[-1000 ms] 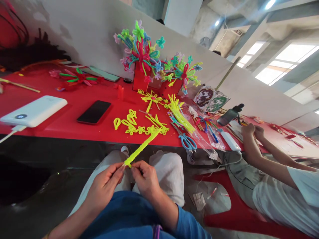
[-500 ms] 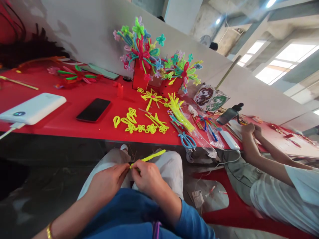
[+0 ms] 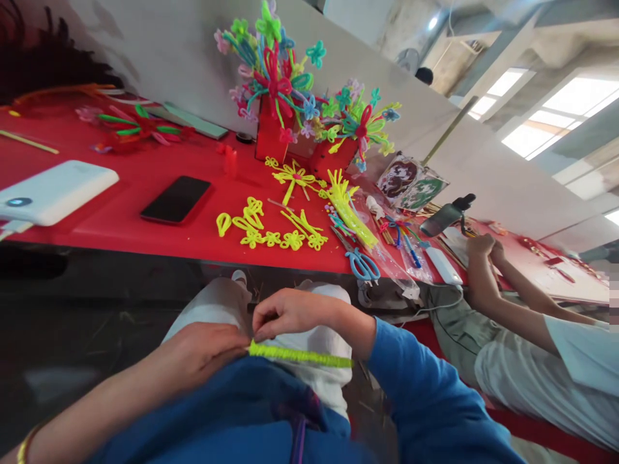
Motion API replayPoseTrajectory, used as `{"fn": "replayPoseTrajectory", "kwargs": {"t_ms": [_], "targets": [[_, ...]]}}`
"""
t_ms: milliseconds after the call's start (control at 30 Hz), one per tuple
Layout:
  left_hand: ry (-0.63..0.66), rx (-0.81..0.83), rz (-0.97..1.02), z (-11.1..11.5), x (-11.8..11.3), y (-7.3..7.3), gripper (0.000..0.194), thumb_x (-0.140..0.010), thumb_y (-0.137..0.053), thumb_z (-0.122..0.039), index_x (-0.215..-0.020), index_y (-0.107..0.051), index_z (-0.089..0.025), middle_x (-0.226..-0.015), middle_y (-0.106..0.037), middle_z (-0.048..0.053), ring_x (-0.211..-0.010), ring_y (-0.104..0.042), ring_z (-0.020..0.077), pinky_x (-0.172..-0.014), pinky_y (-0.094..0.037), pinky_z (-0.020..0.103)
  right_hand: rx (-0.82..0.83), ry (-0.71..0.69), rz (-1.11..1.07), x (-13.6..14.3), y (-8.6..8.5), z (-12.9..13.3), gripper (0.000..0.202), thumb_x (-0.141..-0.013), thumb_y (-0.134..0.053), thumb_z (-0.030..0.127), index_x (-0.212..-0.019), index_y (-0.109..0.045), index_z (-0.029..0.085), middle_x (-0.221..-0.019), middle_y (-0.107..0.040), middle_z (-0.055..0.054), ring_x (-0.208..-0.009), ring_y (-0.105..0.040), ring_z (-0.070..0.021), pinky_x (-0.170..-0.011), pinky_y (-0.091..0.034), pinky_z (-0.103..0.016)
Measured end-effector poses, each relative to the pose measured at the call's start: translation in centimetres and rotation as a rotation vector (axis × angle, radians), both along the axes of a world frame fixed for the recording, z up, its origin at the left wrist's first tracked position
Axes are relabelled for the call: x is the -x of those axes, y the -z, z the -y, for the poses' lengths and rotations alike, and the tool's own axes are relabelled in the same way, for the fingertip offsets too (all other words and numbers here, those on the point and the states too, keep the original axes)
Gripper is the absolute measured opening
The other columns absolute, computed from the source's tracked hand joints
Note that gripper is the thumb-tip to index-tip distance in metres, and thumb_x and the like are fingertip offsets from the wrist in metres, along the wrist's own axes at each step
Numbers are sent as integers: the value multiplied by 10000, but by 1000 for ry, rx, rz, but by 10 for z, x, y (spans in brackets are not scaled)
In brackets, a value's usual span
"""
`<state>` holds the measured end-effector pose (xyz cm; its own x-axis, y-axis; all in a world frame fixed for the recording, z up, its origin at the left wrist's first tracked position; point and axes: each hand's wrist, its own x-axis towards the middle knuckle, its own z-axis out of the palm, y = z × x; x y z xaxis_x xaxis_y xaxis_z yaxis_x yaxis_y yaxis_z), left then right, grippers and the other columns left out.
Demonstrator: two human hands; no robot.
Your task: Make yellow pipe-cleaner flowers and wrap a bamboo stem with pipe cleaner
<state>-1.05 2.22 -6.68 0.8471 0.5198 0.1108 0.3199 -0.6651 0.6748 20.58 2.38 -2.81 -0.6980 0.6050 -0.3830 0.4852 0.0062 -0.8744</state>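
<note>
A fuzzy yellow strip (image 3: 304,356) lies across above my lap, pointing right. My left hand (image 3: 206,348) is closed on its left end, fingers pressed together. Just above that end is my right hand (image 3: 285,314), its fingers curled in a pinch; whatever they hold, if anything, is too small to make out. On the red table (image 3: 120,235) beyond lie yellow pipe-cleaner flowers (image 3: 293,240), yellow loops (image 3: 249,216) and a bundle of yellow stems (image 3: 351,216).
Blue-handled scissors (image 3: 362,264) lie at the table's front edge. A black phone (image 3: 176,199) and white power bank (image 3: 58,191) are at left. Colourful flower arrangements (image 3: 278,84) stand behind. Another person's hands (image 3: 483,248) are at right.
The yellow strip has swung from pointing up and right to nearly level, lower over my lap. My right hand has risen, its forearm now coming from the right. The view has shifted slightly.
</note>
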Motion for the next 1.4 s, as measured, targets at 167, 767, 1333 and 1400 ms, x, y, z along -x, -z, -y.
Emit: {"fn": "replayPoseTrajectory", "kwargs": {"t_ms": [167, 767, 1333, 1400], "targets": [[-163, 305, 87, 11, -1, -12, 343, -880, -453, -406, -719, -689, -217, -551, -617, -33, -497, -560, 130, -481, -411, 187, 275, 332, -324, 9, 18, 19, 92, -777, -651, 235, -766, -582, 174, -594, -569, 72, -512, -494, -65, -503, -369, -183], [-764, 410, 303, 26, -26, 3, 381, -736, -518, -512, -834, -712, -199, -554, -618, -19, -513, -560, 174, -479, -451, 247, -45, 1107, -457, 61, 54, 49, 220, -673, -566, 416, -656, -507, 205, -445, -436, 78, -394, -357, -74, -407, -290, -211], [-698, 729, 352, 21, -26, 10, 468, -715, -566, -568, -881, -727, -161, -559, -574, -21, -467, -461, 132, -429, -379, 231, -191, 1046, -307, 51, 66, 46, 97, -781, -565, 279, -765, -584, 185, -558, -516, 53, -477, -449, -95, -465, -354, -201], [-733, 644, 331, 21, -24, 14, 483, -730, -550, -561, -919, -730, -155, -548, -573, -23, -459, -455, 131, -426, -379, 228, -269, 983, -206, 51, 64, 48, 86, -812, -545, 235, -831, -613, 185, -604, -565, 38, -521, -508, -111, -506, -390, -208]]}}
